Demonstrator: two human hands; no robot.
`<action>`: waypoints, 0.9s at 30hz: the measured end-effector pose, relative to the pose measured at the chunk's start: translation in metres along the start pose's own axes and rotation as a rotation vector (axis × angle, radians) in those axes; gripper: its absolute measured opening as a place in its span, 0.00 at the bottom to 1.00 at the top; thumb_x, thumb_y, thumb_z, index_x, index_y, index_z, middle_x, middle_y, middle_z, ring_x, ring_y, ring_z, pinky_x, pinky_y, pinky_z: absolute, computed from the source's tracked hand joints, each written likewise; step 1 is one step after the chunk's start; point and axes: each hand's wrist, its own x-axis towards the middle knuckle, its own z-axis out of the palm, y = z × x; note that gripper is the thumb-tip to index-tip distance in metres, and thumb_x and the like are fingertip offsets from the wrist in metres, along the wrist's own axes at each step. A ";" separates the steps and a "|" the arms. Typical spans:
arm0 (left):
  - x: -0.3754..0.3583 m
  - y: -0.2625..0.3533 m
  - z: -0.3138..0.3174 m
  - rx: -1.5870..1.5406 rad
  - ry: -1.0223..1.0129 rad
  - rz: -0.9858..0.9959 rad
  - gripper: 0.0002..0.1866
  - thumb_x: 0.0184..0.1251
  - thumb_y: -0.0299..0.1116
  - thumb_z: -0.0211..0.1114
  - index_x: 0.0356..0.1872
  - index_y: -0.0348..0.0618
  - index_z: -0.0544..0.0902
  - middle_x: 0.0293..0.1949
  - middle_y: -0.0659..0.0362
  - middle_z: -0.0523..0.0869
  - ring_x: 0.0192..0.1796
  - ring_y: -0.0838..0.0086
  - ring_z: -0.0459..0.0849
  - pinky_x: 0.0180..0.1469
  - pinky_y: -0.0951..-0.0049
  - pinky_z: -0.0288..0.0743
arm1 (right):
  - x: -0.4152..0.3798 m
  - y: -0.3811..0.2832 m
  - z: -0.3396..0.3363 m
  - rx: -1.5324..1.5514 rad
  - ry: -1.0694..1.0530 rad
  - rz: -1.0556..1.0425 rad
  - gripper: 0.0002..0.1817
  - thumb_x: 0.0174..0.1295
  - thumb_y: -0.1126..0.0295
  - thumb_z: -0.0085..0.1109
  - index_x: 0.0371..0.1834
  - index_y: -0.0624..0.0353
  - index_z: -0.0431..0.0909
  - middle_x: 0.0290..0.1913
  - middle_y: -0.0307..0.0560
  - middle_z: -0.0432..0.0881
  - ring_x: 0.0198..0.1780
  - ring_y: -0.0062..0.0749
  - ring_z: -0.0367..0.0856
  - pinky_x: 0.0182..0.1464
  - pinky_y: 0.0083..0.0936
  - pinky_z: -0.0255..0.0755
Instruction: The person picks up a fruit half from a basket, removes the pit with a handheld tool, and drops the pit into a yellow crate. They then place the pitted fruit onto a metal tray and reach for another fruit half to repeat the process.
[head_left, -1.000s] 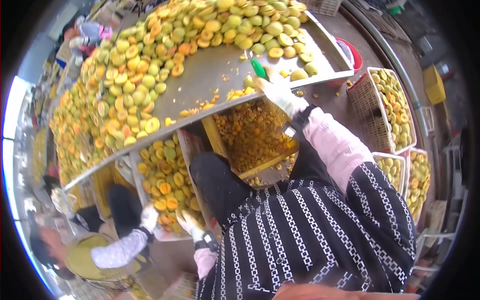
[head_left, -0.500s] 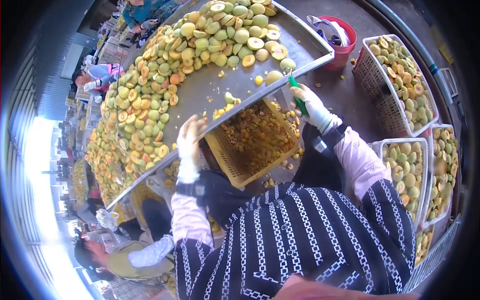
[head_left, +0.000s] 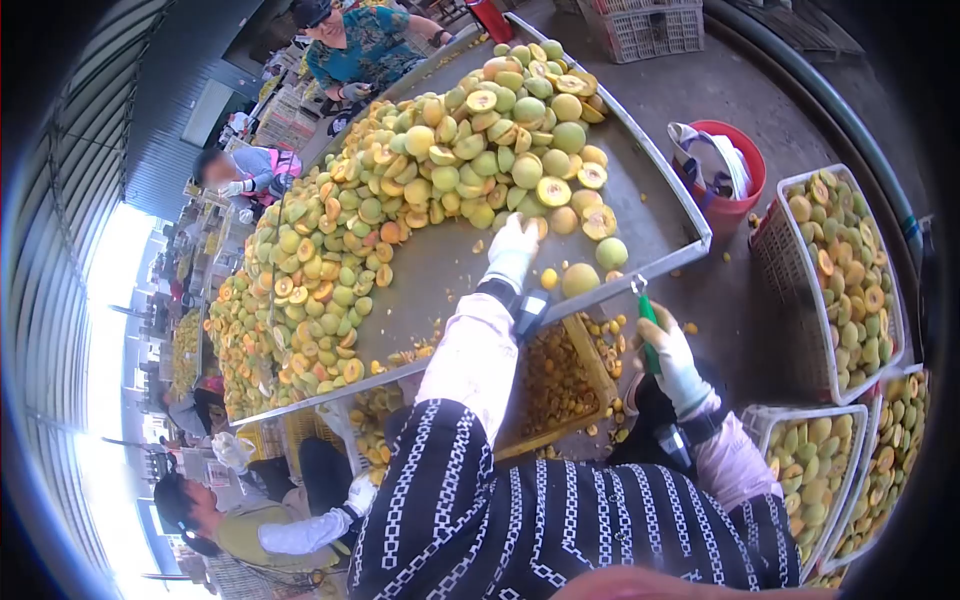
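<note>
Now the white-gloved left hand (head_left: pixel 512 250), over the near edge of the grey metal tray (head_left: pixel 440 262) half a second ago, reaches in to the front of the heap of round yellow-green fruit (head_left: pixel 470 155), whole and halved; its fingers bend at the fruit, but I cannot tell whether they grip one. Meanwhile the white-gloved right hand (head_left: pixel 670 358) stays just outside that edge, near the tray's right corner, closed around a green-handled tool (head_left: pixel 647 312) whose metal loop tip is beside the edge.

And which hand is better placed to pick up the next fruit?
Likely the left hand: it is at the edge of the fruit pile, while the right hand holds a green-handled tool.
</note>
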 end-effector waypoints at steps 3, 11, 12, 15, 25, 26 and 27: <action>0.004 0.011 0.009 0.229 -0.008 -0.002 0.30 0.60 0.50 0.60 0.62 0.48 0.70 0.56 0.48 0.78 0.58 0.55 0.77 0.59 0.60 0.71 | -0.001 -0.006 -0.005 0.029 -0.005 0.010 0.27 0.64 0.65 0.53 0.64 0.66 0.62 0.29 0.41 0.75 0.20 0.20 0.72 0.20 0.14 0.68; -0.004 -0.002 0.029 -0.013 0.007 0.054 0.29 0.43 0.42 0.74 0.48 0.43 0.77 0.47 0.47 0.81 0.54 0.53 0.79 0.54 0.63 0.75 | -0.002 -0.007 -0.011 0.043 0.012 0.016 0.26 0.65 0.66 0.53 0.64 0.64 0.61 0.28 0.41 0.75 0.20 0.20 0.72 0.19 0.14 0.67; -0.004 -0.010 0.041 -0.086 0.038 0.083 0.26 0.45 0.40 0.73 0.47 0.42 0.78 0.42 0.50 0.81 0.45 0.58 0.81 0.47 0.66 0.76 | -0.004 -0.010 -0.007 0.015 0.026 0.004 0.27 0.64 0.65 0.53 0.65 0.63 0.61 0.28 0.41 0.75 0.20 0.20 0.72 0.19 0.15 0.67; -0.029 -0.015 0.036 -0.632 0.007 -0.018 0.22 0.49 0.37 0.71 0.47 0.43 0.79 0.34 0.57 0.81 0.32 0.68 0.81 0.33 0.73 0.75 | -0.008 -0.005 -0.004 -0.069 0.025 -0.020 0.29 0.63 0.64 0.54 0.66 0.61 0.61 0.28 0.42 0.76 0.21 0.20 0.72 0.19 0.16 0.67; -0.181 -0.074 -0.098 -2.097 -0.390 -0.021 0.17 0.69 0.41 0.55 0.54 0.47 0.75 0.54 0.52 0.80 0.44 0.64 0.84 0.42 0.69 0.83 | -0.017 0.020 0.011 -0.410 -0.117 -0.142 0.27 0.63 0.65 0.55 0.65 0.59 0.66 0.33 0.38 0.77 0.28 0.17 0.73 0.25 0.15 0.65; -0.196 -0.074 -0.106 -2.057 -0.326 -0.004 0.20 0.72 0.48 0.51 0.55 0.46 0.75 0.52 0.51 0.80 0.40 0.67 0.85 0.38 0.72 0.83 | -0.018 0.022 0.016 -0.465 -0.142 -0.092 0.28 0.63 0.65 0.55 0.66 0.58 0.65 0.35 0.36 0.76 0.29 0.16 0.73 0.25 0.14 0.65; -0.205 -0.086 -0.106 -2.073 -0.319 -0.001 0.20 0.72 0.48 0.51 0.55 0.46 0.75 0.52 0.51 0.80 0.40 0.67 0.85 0.38 0.72 0.83 | -0.023 0.025 0.025 -0.482 -0.145 -0.090 0.28 0.63 0.65 0.55 0.66 0.58 0.65 0.35 0.36 0.76 0.29 0.16 0.73 0.25 0.14 0.65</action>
